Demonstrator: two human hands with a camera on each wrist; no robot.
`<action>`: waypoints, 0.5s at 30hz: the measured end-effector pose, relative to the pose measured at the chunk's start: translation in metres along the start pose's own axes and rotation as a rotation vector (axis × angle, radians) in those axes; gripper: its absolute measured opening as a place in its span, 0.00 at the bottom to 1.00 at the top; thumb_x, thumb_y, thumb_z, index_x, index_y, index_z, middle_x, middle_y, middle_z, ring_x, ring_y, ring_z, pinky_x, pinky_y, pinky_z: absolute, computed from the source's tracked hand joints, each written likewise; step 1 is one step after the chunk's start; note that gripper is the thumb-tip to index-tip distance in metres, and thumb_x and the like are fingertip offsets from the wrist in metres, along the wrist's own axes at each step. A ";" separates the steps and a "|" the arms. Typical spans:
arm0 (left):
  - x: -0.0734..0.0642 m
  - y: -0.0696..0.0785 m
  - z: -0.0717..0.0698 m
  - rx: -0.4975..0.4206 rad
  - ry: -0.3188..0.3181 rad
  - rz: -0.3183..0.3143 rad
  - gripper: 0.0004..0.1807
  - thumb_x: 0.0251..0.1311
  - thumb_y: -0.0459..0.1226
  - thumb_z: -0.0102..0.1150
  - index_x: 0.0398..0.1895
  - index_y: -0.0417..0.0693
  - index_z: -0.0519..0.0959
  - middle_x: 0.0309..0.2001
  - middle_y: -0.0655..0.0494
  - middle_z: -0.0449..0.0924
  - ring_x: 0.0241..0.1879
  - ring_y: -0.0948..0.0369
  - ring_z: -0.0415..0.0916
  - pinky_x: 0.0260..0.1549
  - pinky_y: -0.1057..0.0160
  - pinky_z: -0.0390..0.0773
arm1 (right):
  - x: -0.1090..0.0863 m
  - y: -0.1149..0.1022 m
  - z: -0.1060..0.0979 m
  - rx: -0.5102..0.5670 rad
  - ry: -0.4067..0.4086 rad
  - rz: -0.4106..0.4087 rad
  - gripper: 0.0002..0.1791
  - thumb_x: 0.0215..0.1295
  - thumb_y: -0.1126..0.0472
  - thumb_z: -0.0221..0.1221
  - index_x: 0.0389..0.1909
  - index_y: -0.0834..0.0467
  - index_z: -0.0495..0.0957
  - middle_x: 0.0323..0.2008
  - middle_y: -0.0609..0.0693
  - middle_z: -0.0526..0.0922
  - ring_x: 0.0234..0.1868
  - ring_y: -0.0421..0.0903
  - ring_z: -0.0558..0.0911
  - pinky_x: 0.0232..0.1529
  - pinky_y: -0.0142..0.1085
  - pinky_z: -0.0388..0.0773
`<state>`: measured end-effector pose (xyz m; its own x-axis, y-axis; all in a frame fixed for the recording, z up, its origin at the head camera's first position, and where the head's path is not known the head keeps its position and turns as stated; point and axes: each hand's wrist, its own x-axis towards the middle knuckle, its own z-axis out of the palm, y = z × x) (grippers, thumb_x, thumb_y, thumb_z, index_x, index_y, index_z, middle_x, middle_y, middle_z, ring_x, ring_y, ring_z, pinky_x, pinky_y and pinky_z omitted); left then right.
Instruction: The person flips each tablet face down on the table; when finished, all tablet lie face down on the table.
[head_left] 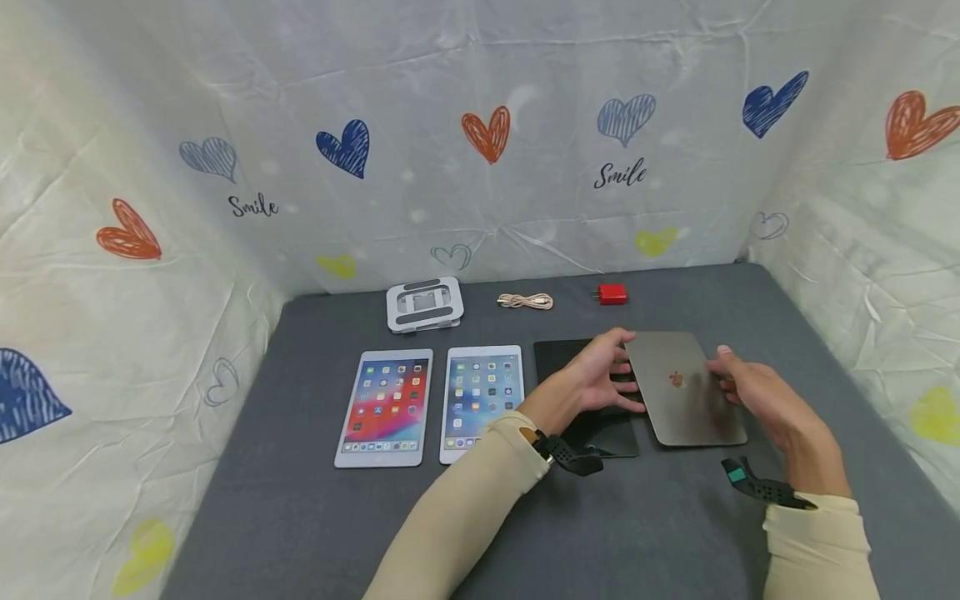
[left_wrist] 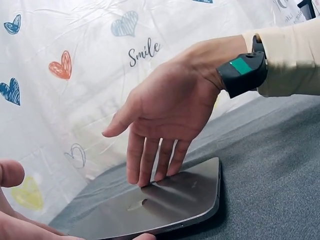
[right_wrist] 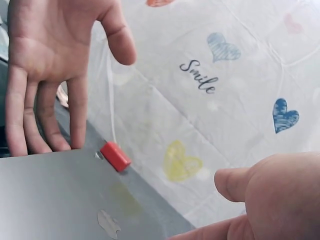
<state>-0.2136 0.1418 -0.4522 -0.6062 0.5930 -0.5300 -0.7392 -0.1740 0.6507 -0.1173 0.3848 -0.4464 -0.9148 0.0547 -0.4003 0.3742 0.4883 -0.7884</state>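
Observation:
A grey tablet (head_left: 686,408) lies back side up at the right, an apple logo on it. My left hand (head_left: 600,375) has its fingers spread along the tablet's left edge, fingertips right at the rim. Opposite, my right hand (head_left: 757,396) has its fingers at the right edge. In the left wrist view, the right hand (left_wrist: 170,105) points its straight fingers down onto that edge. The left hand (right_wrist: 50,65) does likewise in the right wrist view. Partly hidden under the left hand and forearm is a dark tablet (head_left: 551,354).
Left of the hands lie two white tablets, one with a red and blue screen (head_left: 386,408), the other with a blue screen (head_left: 483,383). Along the back are a white folding stand (head_left: 424,305), a coiled cable (head_left: 525,301) and a red plug (head_left: 612,294). Printed curtains enclose the grey table (head_left: 300,533).

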 end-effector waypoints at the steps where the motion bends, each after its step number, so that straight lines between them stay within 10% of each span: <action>1: 0.000 0.000 0.001 0.000 -0.001 0.000 0.47 0.75 0.50 0.60 0.87 0.35 0.53 0.83 0.33 0.53 0.82 0.26 0.52 0.72 0.19 0.67 | 0.000 0.000 0.000 0.001 0.005 0.003 0.56 0.83 0.26 0.23 0.86 0.72 0.47 0.85 0.79 0.44 0.82 0.79 0.52 0.81 0.72 0.57; 15: -0.006 0.001 -0.013 0.100 -0.090 0.034 0.41 0.81 0.46 0.55 0.86 0.32 0.55 0.84 0.31 0.56 0.83 0.32 0.57 0.83 0.36 0.63 | -0.006 0.001 -0.002 0.013 0.036 -0.001 0.52 0.87 0.30 0.25 0.87 0.72 0.42 0.84 0.80 0.44 0.82 0.82 0.50 0.79 0.79 0.50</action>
<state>-0.2147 0.1279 -0.4549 -0.5982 0.6569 -0.4589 -0.6829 -0.1183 0.7208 -0.1115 0.3867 -0.4441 -0.9198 0.0859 -0.3828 0.3753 0.4770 -0.7947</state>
